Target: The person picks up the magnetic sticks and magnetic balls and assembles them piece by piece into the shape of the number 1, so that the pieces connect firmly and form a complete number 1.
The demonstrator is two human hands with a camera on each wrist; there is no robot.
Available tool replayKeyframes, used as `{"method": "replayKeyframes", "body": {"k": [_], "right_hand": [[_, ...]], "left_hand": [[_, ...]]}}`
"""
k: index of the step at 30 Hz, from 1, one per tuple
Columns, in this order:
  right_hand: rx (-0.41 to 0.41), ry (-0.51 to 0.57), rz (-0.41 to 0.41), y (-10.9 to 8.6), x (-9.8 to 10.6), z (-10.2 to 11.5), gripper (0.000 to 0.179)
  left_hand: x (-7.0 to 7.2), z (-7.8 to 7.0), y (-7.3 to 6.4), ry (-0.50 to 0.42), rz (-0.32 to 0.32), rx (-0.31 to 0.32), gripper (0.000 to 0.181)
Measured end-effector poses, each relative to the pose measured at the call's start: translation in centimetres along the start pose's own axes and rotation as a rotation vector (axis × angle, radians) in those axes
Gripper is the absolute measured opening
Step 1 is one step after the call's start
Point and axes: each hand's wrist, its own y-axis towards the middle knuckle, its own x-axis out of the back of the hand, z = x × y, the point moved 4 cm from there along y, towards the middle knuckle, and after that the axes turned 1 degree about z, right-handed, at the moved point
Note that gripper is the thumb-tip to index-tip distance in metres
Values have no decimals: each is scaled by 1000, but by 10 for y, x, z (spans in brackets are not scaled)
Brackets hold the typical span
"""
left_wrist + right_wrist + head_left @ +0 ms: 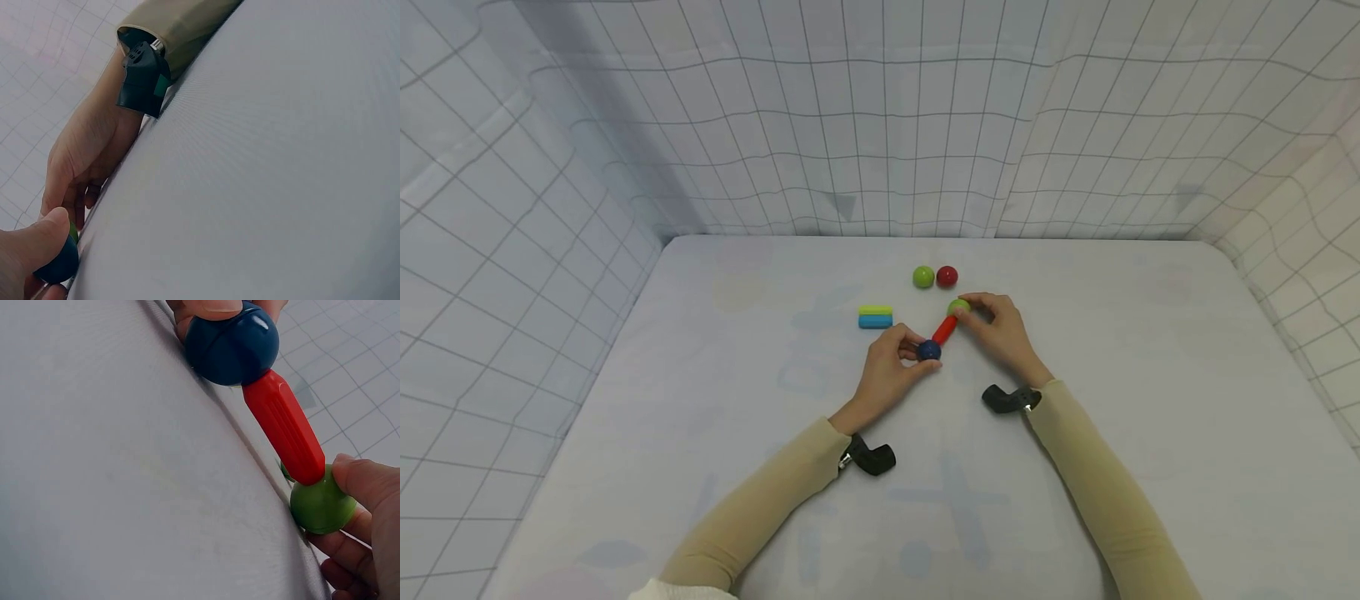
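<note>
The red rod lay between the two hands, above the white table, with a ball at each end. Its long axis ran diagonally, from the blue ball at the near left to the green ball at the far right. The left hand pinched the blue ball between thumb and fingers, approaching it from the left; the right hand pinched the green ball in the same manner from the right. Each hand was therefore nearest to its own end of the rod, and neither covered the rod's middle. In the right wrist view the rod met both balls with no visible gap (the depth of seating at either joint could not be determined). This axis was the governing relation: a push or pull between the hands would have to follow the slanted line, not a line straight across the table. Loose parts lay beyond: a blue bar and a yellow-green bar, side by side and near the left hand's fingers, and a second green ball just beside a red ball, farther from the person.
</note>
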Motion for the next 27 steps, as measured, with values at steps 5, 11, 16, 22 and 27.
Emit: {"method": "replayKeyframes", "body": {"k": [5,11,16,22,27], "right_hand": [[-2,-3,3,0,0,-1,33],[-1,-8,14,0,0,-1,35],[-8,-10,21,0,0,0,35],[-27,-16,32,-1,0,1,37],[-33,-13,28,-2,1,1,39]], "left_hand": [[-1,0,0,4,8,-11,36],[-2,-1,0,15,24,-29,31],[-3,-1,0,-11,42,-26,29],[-3,-1,-1,-36,53,-35,30],[-4,1,1,-40,42,-41,31]]}}
